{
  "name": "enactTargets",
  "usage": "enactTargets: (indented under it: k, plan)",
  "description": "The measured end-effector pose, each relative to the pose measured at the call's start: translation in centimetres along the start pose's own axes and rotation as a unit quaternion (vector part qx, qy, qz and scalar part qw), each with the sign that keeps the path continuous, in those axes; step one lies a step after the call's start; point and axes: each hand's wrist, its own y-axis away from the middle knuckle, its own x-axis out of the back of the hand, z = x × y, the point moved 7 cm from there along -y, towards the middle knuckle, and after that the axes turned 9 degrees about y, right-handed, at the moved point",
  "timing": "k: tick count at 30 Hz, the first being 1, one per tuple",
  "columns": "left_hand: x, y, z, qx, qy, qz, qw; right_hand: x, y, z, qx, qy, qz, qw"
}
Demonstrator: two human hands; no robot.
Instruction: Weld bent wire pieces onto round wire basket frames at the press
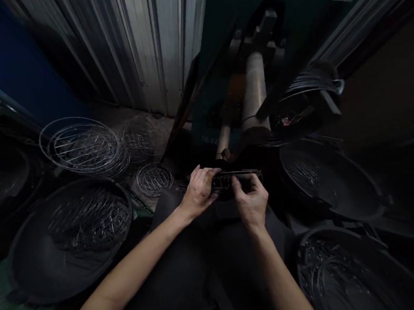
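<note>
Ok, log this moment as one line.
left hand: holding wire piece | right hand: holding wire piece | left basin: wire grids inside

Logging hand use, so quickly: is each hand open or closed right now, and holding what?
Left hand: closed, holding the left end of a wire piece.
Right hand: closed, holding that piece toward its right end.

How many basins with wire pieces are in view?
3: the left basin, the farther right basin and the nearer right basin. More may be hidden in darkness.
</note>
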Motion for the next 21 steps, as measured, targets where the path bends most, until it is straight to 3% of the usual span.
enactTargets:
  k: [21]
  plan:
    - [0.1, -2.0, -1.6, 0.006, -0.028, 0.002, 1.0, -1.1, -1.8, -0.6, 0.026, 0.041, 0.051, 0.998]
